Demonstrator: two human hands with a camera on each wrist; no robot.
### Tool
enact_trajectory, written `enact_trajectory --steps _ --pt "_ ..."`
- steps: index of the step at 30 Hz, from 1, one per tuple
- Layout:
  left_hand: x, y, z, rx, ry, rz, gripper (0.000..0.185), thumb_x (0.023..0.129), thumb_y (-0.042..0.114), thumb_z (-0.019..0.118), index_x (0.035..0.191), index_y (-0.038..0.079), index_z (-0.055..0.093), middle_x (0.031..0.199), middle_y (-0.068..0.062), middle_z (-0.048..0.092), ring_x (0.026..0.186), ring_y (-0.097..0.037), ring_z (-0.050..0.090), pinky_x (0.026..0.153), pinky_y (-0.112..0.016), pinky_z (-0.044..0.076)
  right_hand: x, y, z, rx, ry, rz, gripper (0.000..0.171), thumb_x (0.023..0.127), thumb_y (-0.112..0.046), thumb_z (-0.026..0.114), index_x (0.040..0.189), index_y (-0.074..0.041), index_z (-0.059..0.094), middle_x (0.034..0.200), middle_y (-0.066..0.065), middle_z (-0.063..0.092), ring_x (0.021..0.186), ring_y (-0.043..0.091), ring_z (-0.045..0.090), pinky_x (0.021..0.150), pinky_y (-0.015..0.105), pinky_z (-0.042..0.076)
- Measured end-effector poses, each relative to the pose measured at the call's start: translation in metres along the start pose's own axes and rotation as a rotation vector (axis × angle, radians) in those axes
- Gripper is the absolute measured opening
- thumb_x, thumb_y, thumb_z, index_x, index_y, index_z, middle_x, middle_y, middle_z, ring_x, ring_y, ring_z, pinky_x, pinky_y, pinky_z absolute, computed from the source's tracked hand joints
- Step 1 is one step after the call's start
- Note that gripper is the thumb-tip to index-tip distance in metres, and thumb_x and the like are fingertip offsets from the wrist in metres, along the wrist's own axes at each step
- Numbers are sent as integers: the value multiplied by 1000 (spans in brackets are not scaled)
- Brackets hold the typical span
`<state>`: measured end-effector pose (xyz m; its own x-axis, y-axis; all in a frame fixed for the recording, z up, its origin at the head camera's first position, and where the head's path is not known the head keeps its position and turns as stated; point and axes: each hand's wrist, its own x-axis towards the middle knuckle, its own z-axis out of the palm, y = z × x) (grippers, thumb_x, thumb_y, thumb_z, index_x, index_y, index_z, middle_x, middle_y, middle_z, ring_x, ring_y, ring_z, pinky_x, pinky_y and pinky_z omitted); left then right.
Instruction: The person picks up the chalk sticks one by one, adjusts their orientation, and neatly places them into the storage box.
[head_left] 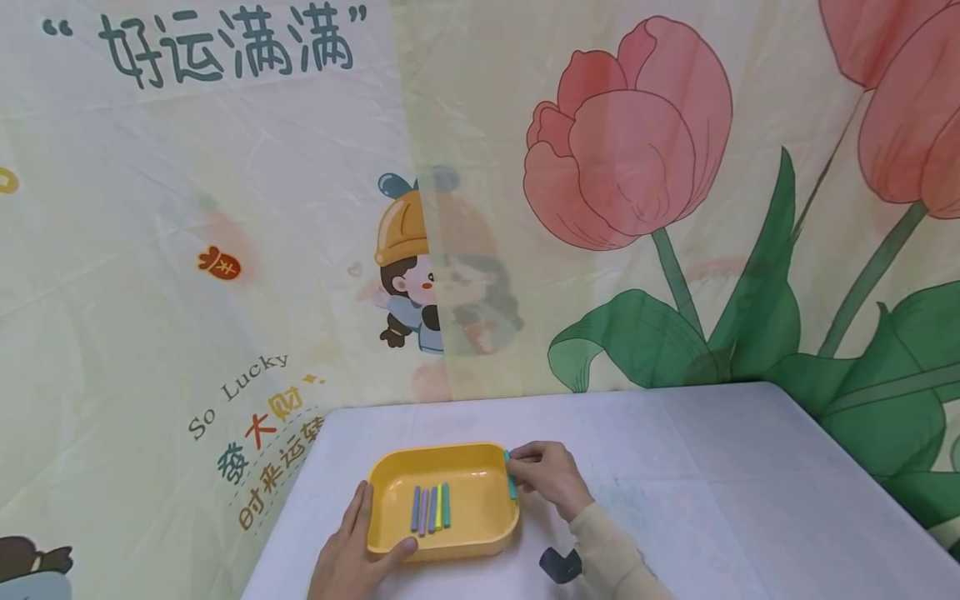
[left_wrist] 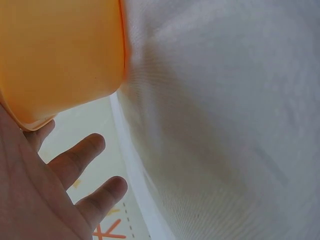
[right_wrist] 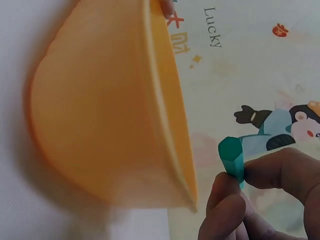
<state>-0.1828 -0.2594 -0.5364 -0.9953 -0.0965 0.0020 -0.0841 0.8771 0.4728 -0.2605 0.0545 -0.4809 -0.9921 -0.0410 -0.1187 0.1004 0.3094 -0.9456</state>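
Note:
A yellow tray (head_left: 390, 475) sits on the white table (head_left: 712, 467), with several coloured sticks (head_left: 431, 508) side by side on its floor. My left hand (head_left: 352, 554) holds the tray's near left corner, thumb on the front rim. In the left wrist view my fingers (left_wrist: 75, 160) lie spread under the orange tray wall (left_wrist: 60, 50). My right hand (head_left: 546, 475) pinches a teal stick (head_left: 510, 475) just over the tray's right rim. The right wrist view shows that teal stick (right_wrist: 232, 157) between my fingertips (right_wrist: 270, 170), beside the tray wall (right_wrist: 100, 115).
A dark small object (head_left: 560, 565) lies on the table near my right sleeve (head_left: 611, 554). Printed cloth with tulips and cartoon figures hangs behind and to the left. The table's left edge (head_left: 292, 500) runs close to my left hand.

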Motion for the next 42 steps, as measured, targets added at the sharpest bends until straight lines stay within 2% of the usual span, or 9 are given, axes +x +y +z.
enact_trajectory --steps 7,15,20,29,42 --pt "-1 0 -1 8 1 1 123 82 82 57 163 4 8 170 -14 8 137 -48 42 107 -64 42 5 -14 17 13 13 -30 26 83 -17 75 104 -3 73 86 4 71 73 17 67 67 29 62" --pt "1 2 -2 11 -22 -30 125 81 84 56 162 2 8 169 -16 9 135 -51 43 106 -66 41 5 -31 36 46 -18 -71 24 82 -15 75 102 -2 74 83 4 71 71 16 68 67 32 63" --pt "1 0 -2 8 -18 -35 125 80 85 55 163 4 8 169 -15 10 133 -50 44 107 -66 40 8 -37 51 45 -23 -57 21 81 -13 74 100 -3 74 79 4 70 70 18 68 65 29 62" --pt "0 -1 0 16 -6 -8 122 83 83 55 163 3 9 169 -15 9 134 -49 45 106 -66 41 8 -24 74 5 -50 -62 14 84 -9 76 94 0 73 74 3 70 64 15 66 58 27 61" --pt "1 4 -2 16 -49 -61 128 79 88 51 162 1 7 169 -18 9 137 -52 40 111 -68 35 12 -8 91 -94 -4 -54 6 84 -5 77 87 -2 74 68 1 66 61 12 62 52 24 55"
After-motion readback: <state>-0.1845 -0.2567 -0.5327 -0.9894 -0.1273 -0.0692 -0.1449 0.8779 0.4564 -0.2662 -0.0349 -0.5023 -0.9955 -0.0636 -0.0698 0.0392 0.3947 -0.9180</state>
